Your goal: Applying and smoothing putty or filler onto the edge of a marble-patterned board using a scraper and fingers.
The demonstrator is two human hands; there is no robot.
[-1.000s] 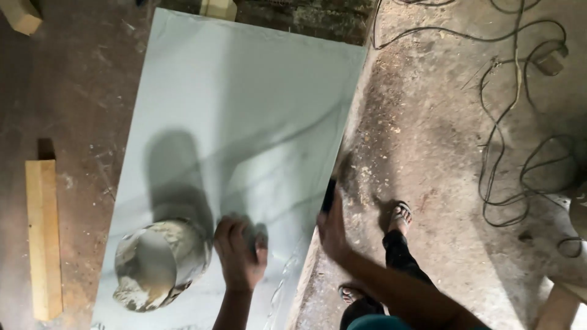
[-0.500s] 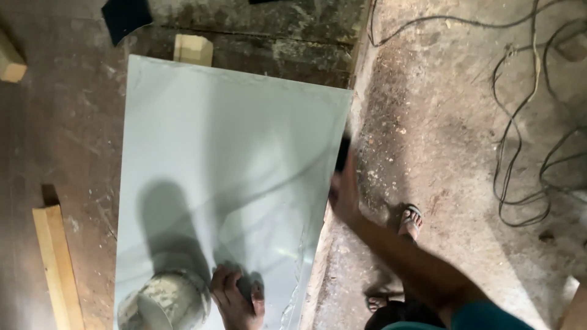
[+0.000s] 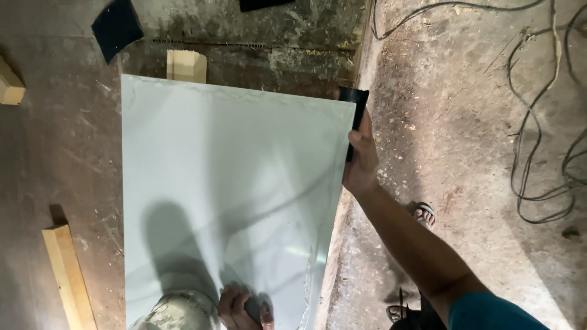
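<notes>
Right hand (image 3: pixel 362 160) farther along sheet (image 3: pixel 232 183)

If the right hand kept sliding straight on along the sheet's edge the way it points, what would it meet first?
The right hand points up the picture along the pale sheet edge, holding a dark flat tool. Just past the sheet's far corner lies the grimy floor strip; nothing else stands in that line, though depth is hard to judge.

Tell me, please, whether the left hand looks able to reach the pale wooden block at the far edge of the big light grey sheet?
Probably not without shifting: the left hand rests at the light grey sheet's near end, the pale wooden block beyond its far edge.
</notes>
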